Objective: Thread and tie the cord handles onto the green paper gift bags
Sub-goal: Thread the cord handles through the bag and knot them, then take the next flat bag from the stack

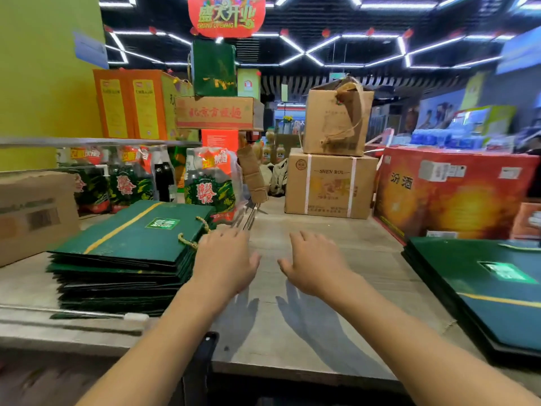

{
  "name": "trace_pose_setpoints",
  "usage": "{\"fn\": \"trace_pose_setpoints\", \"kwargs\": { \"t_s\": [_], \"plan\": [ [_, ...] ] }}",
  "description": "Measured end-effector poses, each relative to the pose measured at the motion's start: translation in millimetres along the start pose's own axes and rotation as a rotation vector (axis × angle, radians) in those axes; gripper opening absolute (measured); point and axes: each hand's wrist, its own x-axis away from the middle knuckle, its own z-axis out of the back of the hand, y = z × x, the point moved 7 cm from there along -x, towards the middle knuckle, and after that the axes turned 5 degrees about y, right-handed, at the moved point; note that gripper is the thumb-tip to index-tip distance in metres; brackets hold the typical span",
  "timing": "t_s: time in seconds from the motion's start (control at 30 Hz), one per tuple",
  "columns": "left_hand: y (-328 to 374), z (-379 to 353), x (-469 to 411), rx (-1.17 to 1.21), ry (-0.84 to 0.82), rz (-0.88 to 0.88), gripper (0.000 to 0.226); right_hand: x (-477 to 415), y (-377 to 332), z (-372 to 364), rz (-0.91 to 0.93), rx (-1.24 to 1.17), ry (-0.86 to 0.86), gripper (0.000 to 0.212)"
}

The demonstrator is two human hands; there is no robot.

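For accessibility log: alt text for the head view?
Open, empty left hand and right hand hover over a grey table between left stack and right stack of flat green gift bags; a gold cord handle tops the left one.

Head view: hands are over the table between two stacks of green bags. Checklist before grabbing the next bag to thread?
1. Left hand free: ok, fingers spread, holds nothing.
2. Right hand free: ok, open, holds nothing.
3. Working space on the table: ok, bare wood under both hands.
4. Left stack, top bag finished: ok, a gold cord shows at its near edge.
5. Right stack, top bag needs a handle: cannot tell, that side is blurred.
6. Loose cords within reach: not ok, none shows in this view.
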Motion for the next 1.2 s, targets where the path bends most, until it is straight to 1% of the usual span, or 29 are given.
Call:
{"fn": "trace_pose_setpoints", "kwargs": {
  "t_s": [0.17,0.3,0.47,0.63,0.7,0.8,0.9,1.07,1.1,1.2],
  "plan": [
    [98.2,-14.5,-7.6,0.125,-0.059,-0.07,0.045,40.1,87.9,17.5,-0.121,0.055,-0.01,0.055],
    [177.9,-30.3,-15.6,0.232,-0.092,-0.13,0.051,73.4,161.9,29.7,-0.238,0.127,-0.008,0.058],
    [276.6,-40.1,-17.0,0.271,-0.132,-0.258,0.05,114.2,245.4,46.0,-0.374,0.166,0.008,0.063],
    [350.4,-53.8,-15.0,0.349,-0.179,-0.328,0.046,155.8,319.4,55.3,-0.527,0.169,-0.009,0.063],
    [370.0,-62.9,-14.2,0.372,-0.218,-0.318,0.049,172.5,346.6,55.8,-0.601,0.173,-0.035,0.061],
    [388.3,-77.8,-12.4,0.427,-0.286,-0.257,0.061,197.9,385.4,54.3,-0.727,0.187,-0.06,0.063],
    [390.3,-94.1,-15.5,0.587,-0.335,-0.138,0.074,218.0,415.7,53.4,-0.841,0.189,-0.037,0.069],
    [389.2,-113.1,-22.9,0.773,-0.414,-0.038,0.101,233.0,441.3,52.5,-0.979,0.12,0.007,0.082],
    [388.1,-113.5,-22.8,0.802,-0.427,-0.016,0.102,233.8,442.8,52.6,-1.0,0.094,0.011,0.083],
    [385.1,-113.1,-23.5,0.855,-0.448,0.063,0.08,232.8,441.9,56.0,-1.007,0.075,0.056,0.08]
  ]
}}
